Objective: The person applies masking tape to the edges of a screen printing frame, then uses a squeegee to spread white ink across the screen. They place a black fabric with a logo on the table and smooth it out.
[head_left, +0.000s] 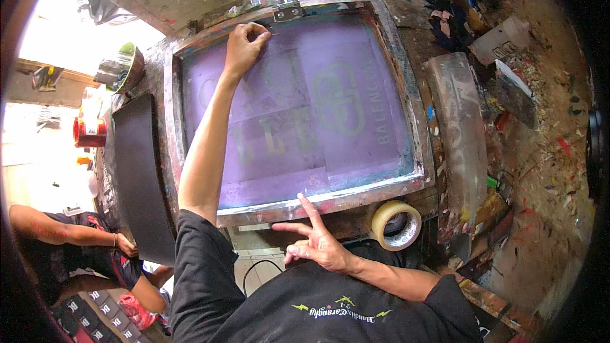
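Note:
A wooden screen-printing frame [427, 133] with purple mesh [273, 95] lies before me; faint letters and a chain-link shape show in the mesh. My left hand [246, 47] reaches over its far left part, thumb and fingertips pinched together. What they hold, if anything, is too small to make out. At the near edge, my right hand [321, 241] has its index and middle fingers stretched out and the others bent. Its index fingertip is at the white-smeared near rail, with nothing visible in the hand. A roll of clear tape [383, 221] lies to the right of this hand.
A metal hinge clamp [288, 11] sits at the frame's far side. To the left are a dark curved panel [141, 171], a bowl [130, 67] and a red spool [89, 132]. Another person's hand [126, 245] is by the panel. A stained board [456, 127] stands at right.

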A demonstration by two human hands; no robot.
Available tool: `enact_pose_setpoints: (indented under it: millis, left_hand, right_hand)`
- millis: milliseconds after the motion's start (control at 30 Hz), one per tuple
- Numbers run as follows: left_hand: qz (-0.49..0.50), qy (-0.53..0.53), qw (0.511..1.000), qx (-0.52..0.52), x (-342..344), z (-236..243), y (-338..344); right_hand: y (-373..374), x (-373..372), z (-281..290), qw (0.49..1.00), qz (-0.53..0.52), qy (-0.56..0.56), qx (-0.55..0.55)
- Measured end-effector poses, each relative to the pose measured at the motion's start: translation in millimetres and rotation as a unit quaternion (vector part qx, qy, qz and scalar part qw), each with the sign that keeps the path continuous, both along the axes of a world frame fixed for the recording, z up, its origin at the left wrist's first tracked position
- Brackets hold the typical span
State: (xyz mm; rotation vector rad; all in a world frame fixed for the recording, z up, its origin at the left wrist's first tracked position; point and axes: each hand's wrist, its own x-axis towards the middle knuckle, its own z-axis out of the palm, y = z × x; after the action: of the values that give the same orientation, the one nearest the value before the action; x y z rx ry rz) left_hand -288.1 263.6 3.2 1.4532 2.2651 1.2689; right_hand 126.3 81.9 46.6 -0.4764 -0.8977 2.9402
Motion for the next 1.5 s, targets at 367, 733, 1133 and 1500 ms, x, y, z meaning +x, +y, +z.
enact_pose_setpoints:
  millis: [367, 733, 1133, 1500]
  left_hand:
    - [0.006, 0.16, 0.985, 0.065, 27, -10, -12]
    - [-0.317, 0.199, 0.911, -0.176, 169, 44, -182]
    - [-0.224, -0.313, 0.914, -0.127, 349, 54, -223]
    - [0.097, -0.197, 0.958, 0.186, 169, 201, -372]
  right_hand:
    - [3, -1, -3, 0.999, 0.016, 0.004, -0.028]
    - [27, 36, 42, 0.957, 0.023, 0.008, 0.289]
    - [111, 164, 42, 0.476, 0.151, -0.018, 0.866]
    - [173, 164, 200, 0.504, 0.131, -0.018, 0.854]
